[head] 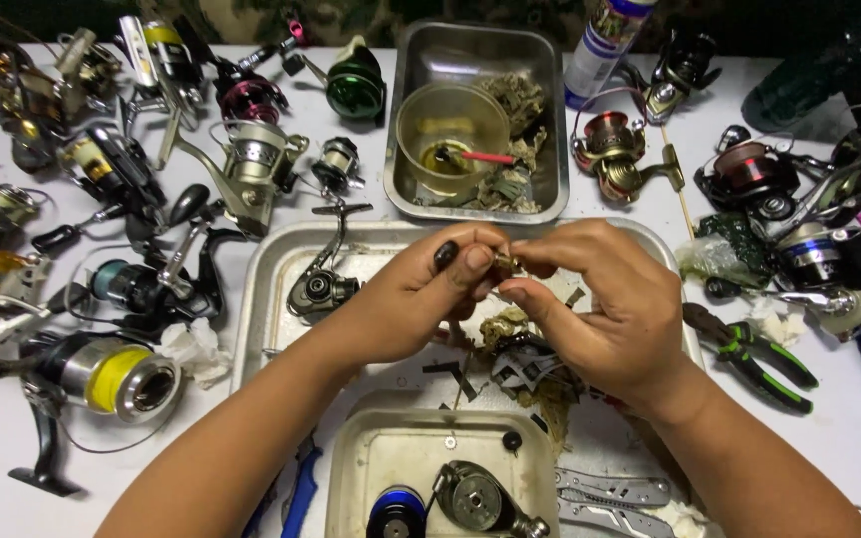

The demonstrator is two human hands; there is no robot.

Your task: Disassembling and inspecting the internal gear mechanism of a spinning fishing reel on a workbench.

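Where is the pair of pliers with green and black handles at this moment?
In the head view, the pliers lie on the white table on the person's right, just outside the large metal tray, beside the right hand.

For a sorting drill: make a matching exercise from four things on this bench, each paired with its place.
Things:
1. small brass part
2. green-handled pliers
3. reel with yellow line
4. clear bowl

Places:
A. in the upper metal tray
B. table, left side
C. between the fingertips of both hands
D. table, right of the large tray

Pairs: 1-C, 2-D, 3-B, 4-A
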